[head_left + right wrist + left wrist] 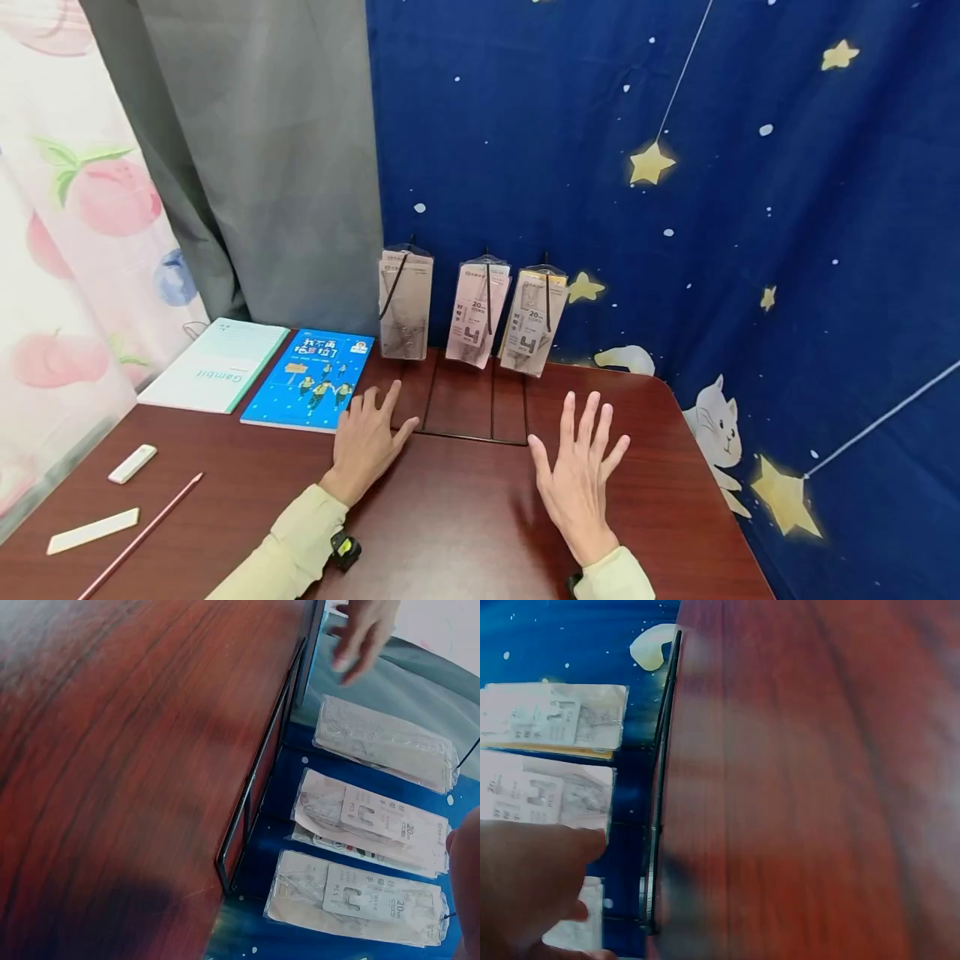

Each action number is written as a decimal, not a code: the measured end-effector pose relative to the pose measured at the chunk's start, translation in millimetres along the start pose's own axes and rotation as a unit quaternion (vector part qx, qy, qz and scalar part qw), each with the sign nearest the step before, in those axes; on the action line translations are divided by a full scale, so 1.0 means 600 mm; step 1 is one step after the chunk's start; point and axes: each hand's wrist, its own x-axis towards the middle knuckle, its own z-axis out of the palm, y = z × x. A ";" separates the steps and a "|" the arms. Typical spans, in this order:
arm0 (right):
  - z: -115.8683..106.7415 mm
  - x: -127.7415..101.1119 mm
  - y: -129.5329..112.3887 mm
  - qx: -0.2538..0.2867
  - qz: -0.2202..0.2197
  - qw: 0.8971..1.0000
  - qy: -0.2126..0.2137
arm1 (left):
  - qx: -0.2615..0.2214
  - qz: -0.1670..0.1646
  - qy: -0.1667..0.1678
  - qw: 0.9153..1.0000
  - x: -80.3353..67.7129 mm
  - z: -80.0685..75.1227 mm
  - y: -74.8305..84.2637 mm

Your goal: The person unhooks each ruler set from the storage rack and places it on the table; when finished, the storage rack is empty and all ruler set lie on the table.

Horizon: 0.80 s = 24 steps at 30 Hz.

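- Head view: left hand (365, 439) lay flat on the dark wooden worktop (450, 517), fingers straight and slightly spread, gripping nothing; fingertips reached the front left corner of a black wire rack (491, 408).
- Right hand (578, 477) also rested open on the worktop, 5 fingers fanned, holding nothing; sat just right of the rack's front edge.
- Between and beyond the hands stood the rack, carrying 3 hanging packets in clear sleeves: left packet (405, 303), middle packet (477, 312) and right packet (533, 321), side by side, slightly tilted, against the blue starry backdrop (750, 208).
- Left of the left hand lay a blue book (311, 379), its near corner just beside the fingers, and next to it a pale green notebook (217, 365).
- Further left on the worktop: a white eraser (132, 463), a pink pencil (142, 533) lying diagonally, and a flat white strip (93, 531), all well apart from both hands.
- Left wrist view: blurred; part of the left hand (525, 889) showed in front of the packets, with the rack's wire frame (660, 787) along the worktop's edge.
- Right wrist view: the 3 packets hung past the rack's wire edge (259, 772), the left hand (364, 634) visible at the top with fingers relaxed.
- Grey curtain (262, 167) and a peach-print cloth (75, 208) hung behind on the left.
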 end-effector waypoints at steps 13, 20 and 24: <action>0.002 0.046 0.003 0.133 0.091 0.983 -0.089 | -0.026 -0.100 -0.207 0.973 0.018 0.008 -0.020; 0.039 0.175 0.055 0.274 0.176 0.943 -0.073 | -0.033 -0.106 -0.225 0.968 0.025 0.009 -0.015; 0.065 0.232 0.071 0.303 0.195 0.931 -0.051 | -0.034 -0.112 -0.246 0.962 0.024 0.015 -0.008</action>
